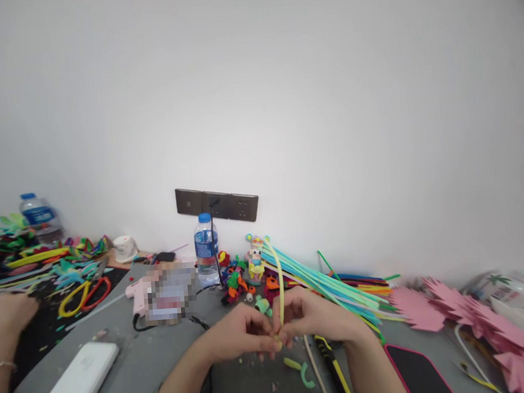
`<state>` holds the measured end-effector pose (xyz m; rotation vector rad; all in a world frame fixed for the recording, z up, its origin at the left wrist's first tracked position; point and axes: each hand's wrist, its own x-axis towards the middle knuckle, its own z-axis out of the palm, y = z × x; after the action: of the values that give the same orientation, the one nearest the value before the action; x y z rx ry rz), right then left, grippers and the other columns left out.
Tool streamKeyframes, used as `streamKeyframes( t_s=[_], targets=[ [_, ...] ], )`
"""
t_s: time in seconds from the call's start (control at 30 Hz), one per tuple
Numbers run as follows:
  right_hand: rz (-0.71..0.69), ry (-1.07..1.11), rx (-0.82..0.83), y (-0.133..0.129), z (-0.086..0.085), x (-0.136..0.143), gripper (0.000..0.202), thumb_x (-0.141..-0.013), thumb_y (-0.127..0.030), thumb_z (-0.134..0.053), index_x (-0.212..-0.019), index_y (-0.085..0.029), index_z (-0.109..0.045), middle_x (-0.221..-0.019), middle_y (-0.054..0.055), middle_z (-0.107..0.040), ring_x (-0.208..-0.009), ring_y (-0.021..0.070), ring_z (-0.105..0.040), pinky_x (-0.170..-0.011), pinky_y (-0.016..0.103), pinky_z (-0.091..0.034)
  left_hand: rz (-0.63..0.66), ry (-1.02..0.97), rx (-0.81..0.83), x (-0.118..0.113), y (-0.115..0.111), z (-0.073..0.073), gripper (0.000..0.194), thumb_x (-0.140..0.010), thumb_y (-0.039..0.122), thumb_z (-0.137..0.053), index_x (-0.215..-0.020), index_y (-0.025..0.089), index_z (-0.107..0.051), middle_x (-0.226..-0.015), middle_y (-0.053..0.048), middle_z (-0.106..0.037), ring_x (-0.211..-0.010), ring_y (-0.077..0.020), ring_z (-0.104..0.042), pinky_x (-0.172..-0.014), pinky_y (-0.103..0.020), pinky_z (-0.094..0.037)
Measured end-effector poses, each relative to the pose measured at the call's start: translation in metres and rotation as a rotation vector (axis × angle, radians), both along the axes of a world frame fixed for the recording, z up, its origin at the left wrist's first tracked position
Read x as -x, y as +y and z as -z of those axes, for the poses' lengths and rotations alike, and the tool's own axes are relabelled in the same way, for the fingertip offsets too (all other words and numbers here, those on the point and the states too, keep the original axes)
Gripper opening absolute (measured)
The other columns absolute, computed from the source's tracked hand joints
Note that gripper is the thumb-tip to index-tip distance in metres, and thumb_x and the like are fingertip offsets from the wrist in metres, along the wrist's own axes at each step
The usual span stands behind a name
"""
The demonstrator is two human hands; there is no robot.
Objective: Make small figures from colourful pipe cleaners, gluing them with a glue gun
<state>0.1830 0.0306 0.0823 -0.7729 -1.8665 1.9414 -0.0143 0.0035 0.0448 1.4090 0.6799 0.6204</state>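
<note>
Fingertips together, my left hand (242,335) and my right hand (313,318) pinch a pale yellow pipe cleaner (280,273) near its lower end. Its long free end rises and bends to the left at the top. What is being formed between the fingertips is too small to make out. Just behind my hands stands a small figurine (256,263) with round eyes and a yellow skirt. Below them lie a short yellow piece (292,364) and a curved green piece (306,376). A yellow-and-black tool (332,365) rests beside my right wrist.
Pipe cleaners (326,282) lie bundled along the wall. A water bottle (207,251), a pink glue gun (138,298) and a white power bank (75,386) are to the left. Another person's hand (6,322) is at far left, near scissors (84,296). A phone (418,374) lies right.
</note>
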Motion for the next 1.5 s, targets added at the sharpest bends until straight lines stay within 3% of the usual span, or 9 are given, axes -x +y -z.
streamKeyframes(
  t_s=[0.17,0.3,0.37,0.43,0.53,0.7,1.07,1.33,1.5],
  targets=[
    [0.138,0.032,-0.105,-0.001,-0.007,-0.002,0.018,-0.07,-0.03,-0.079,-0.073,-0.015,-0.068,-0.066,0.001,-0.069,-0.061,0.0146,-0.065,-0.062,0.026,-0.049,-0.146,0.157,-0.201,0.022,0.004,-0.02,0.03,-0.078,0.043,-0.065,-0.078,0.013,-0.07,-0.065,-0.002,-0.065,-0.052,-0.0102,-0.052,-0.051,-0.02,-0.04],
    [0.262,0.066,-0.226,0.001,-0.012,-0.014,0.015,-0.077,-0.029,-0.074,-0.075,-0.016,-0.067,-0.071,0.001,-0.068,-0.068,0.0149,-0.064,-0.066,0.025,-0.048,-0.591,0.356,-0.567,0.082,0.014,-0.031,0.031,-0.086,0.044,-0.052,-0.082,0.017,-0.068,-0.08,-0.005,-0.071,-0.075,-0.0178,-0.063,-0.067,-0.024,-0.047],
    [0.305,0.075,-0.245,0.001,-0.013,-0.021,0.015,-0.078,-0.029,-0.073,-0.077,-0.017,-0.065,-0.072,0.0,-0.067,-0.068,0.0145,-0.063,-0.066,0.025,-0.047,-0.809,0.558,-0.683,0.12,0.02,-0.024,0.031,-0.087,0.042,-0.046,-0.091,0.018,-0.066,-0.085,-0.006,-0.073,-0.081,-0.0209,-0.065,-0.071,-0.027,-0.048],
    [0.331,0.07,-0.257,0.001,-0.014,-0.026,0.017,-0.078,-0.031,-0.073,-0.076,-0.017,-0.064,-0.07,0.0,-0.066,-0.067,0.014,-0.06,-0.065,0.025,-0.045,-0.963,0.77,-0.667,0.153,0.025,-0.01,0.03,-0.085,0.036,-0.044,-0.103,0.02,-0.063,-0.086,-0.005,-0.075,-0.082,-0.0222,-0.068,-0.072,-0.028,-0.048],
    [0.357,0.044,-0.279,-0.001,-0.015,-0.032,0.019,-0.078,-0.034,-0.072,-0.076,-0.017,-0.063,-0.069,0.0,-0.064,-0.066,0.0142,-0.058,-0.064,0.025,-0.043,-1.006,1.007,-0.57,0.178,0.032,0.012,0.025,-0.081,0.026,-0.043,-0.096,0.021,-0.062,-0.087,-0.005,-0.076,-0.085,-0.0234,-0.069,-0.074,-0.028,-0.048],
    [0.408,-0.008,-0.292,-0.002,-0.018,-0.038,0.023,-0.077,-0.037,-0.072,-0.074,-0.016,-0.062,-0.068,0.0,-0.061,-0.067,0.0152,-0.057,-0.065,0.026,-0.041,-0.959,1.073,-0.508,0.175,0.037,0.027,0.025,-0.078,0.017,-0.042,-0.099,0.02,-0.057,-0.093,-0.007,-0.076,-0.084,-0.022,-0.071,-0.072,-0.028,-0.05],
    [0.423,-0.022,-0.284,-0.004,-0.018,-0.051,0.029,-0.076,-0.042,-0.073,-0.073,-0.017,-0.059,-0.066,0.0,-0.059,-0.064,0.0147,-0.053,-0.061,0.026,-0.038,-0.928,1.123,-0.488,0.168,0.036,0.022,0.023,-0.078,0.015,-0.039,-0.094,0.017,-0.055,-0.091,-0.01,-0.075,-0.086,-0.024,-0.071,-0.076,-0.031,-0.05],
    [0.424,-0.022,-0.279,-0.004,-0.017,-0.054,0.03,-0.076,-0.043,-0.073,-0.074,-0.017,-0.059,-0.068,0.0,-0.06,-0.067,0.0151,-0.053,-0.062,0.027,-0.038,-1.134,0.876,-0.46,0.172,0.032,0.012,0.017,-0.075,0.02,-0.04,-0.088,0.022,-0.05,-0.09,-0.006,-0.075,-0.081,-0.0219,-0.073,-0.072,-0.028,-0.052],
    [0.423,-0.039,-0.293,-0.003,-0.017,-0.054,0.033,-0.075,-0.047,-0.072,-0.075,-0.017,-0.059,-0.068,0.001,-0.058,-0.066,0.0155,-0.053,-0.06,0.027,-0.038,-1.156,0.85,-0.477,0.174,0.032,0.014,0.018,-0.074,0.02,-0.041,-0.09,0.022,-0.049,-0.09,-0.006,-0.075,-0.082,-0.0225,-0.073,-0.073,-0.028,-0.053]
  ],
)
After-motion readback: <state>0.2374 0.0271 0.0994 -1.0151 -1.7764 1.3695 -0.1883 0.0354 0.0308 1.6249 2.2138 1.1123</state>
